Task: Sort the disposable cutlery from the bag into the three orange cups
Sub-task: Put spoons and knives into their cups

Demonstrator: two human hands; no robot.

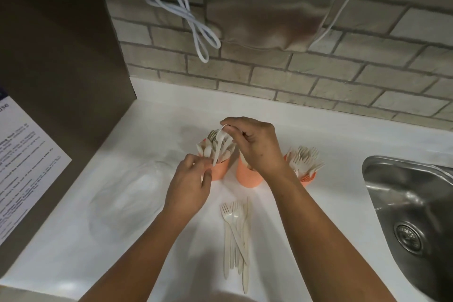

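One cutlery piece [219,146] between both hands [191,180] [256,147]

This is looking like a shared kitchenette: a steel sink [404,191] is sitting in a white surface [159,117], grey brick tiling [343,76] is running behind, a steel wall dispenser [269,2] is hanging above, and a printed notice [27,167] is hanging on a metal panel [61,56].

Notice sheet [27,162] at left: print blurred, illegible.

White counter [318,144], steel sink [416,201] (drain showing), brick wall [318,76], steel dispenser [269,2], looped white cord [192,18], printed notice [24,154]
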